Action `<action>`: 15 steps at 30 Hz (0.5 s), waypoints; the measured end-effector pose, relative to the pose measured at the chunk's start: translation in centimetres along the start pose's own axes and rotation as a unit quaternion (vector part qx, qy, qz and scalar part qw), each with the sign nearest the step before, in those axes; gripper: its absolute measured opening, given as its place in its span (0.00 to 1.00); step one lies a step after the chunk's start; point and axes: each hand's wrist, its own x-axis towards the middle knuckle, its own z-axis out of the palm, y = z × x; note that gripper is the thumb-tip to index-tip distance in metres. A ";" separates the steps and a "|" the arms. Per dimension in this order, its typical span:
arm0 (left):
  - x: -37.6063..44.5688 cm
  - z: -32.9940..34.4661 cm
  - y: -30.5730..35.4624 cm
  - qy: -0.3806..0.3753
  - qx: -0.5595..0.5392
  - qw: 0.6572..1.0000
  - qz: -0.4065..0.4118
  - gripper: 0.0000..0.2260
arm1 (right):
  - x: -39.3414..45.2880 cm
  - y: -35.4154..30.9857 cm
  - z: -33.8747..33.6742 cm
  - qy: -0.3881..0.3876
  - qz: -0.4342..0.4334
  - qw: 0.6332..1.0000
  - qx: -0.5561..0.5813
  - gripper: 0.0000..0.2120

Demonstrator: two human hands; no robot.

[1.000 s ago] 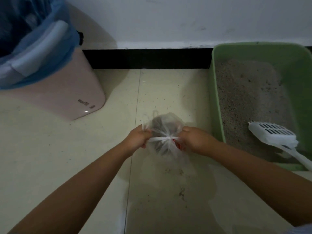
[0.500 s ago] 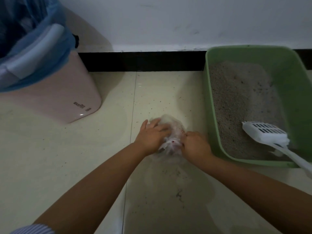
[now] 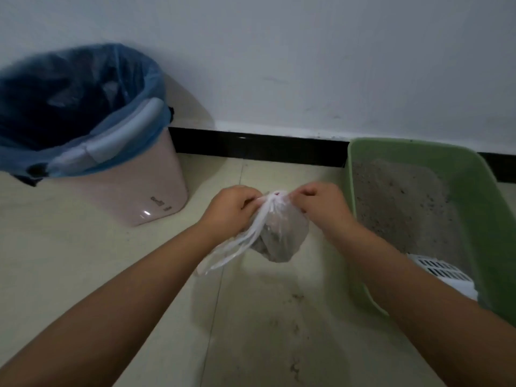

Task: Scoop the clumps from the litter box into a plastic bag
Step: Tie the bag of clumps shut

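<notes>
Pale floor tiles (image 3: 83, 275) run up to a white wall (image 3: 307, 51) with a black baseboard (image 3: 251, 145), and I take the green litter box (image 3: 488, 219) as my landmark. It sits against the baseboard, with grey litter (image 3: 396, 208) spread across its bottom. Well to the left of the litter box stands a pink bin (image 3: 134, 196) lined with a blue bag (image 3: 83, 88), a pale handle lying across its rim. Inside the litter box, at its near end, I see the white slotted scoop (image 3: 441, 272), partly hidden behind my right forearm. Just left of the litter box, lifted clear of the floor, hangs the thin plastic bag (image 3: 282, 233), with a dark grey mass of clumps (image 3: 275, 247) showing through it. My left hand (image 3: 231, 210) and right hand (image 3: 321, 205) meet at the gathered neck of the plastic bag, the fingers of each curled and pinching the bunched film from opposite sides. Loose white bag handles (image 3: 229, 252) trail down from the neck toward my left forearm. Dark specks are scattered on the floor tiles below the plastic bag.
</notes>
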 end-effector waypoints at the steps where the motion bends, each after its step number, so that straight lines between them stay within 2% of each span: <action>1: 0.3 -1.3 0.4 0.020 0.003 1.000 0.004 0.12 | 0.3 -1.5 -0.3 0.009 -0.040 0.999 -0.025 0.09; 6: 2.4 -10.0 1.6 0.133 0.052 0.989 0.038 0.11 | 2.1 -10.0 -0.8 0.074 -0.204 0.970 -0.108 0.08; 10: 4.1 -18.8 2.6 0.233 0.091 0.967 0.054 0.10 | 3.8 -18.0 0.4 0.090 -0.249 0.963 -0.054 0.10; 15: 4.6 -26.7 0.8 0.304 0.108 0.947 0.012 0.10 | 5.5 -25.5 4.5 0.087 -0.313 0.945 -0.031 0.11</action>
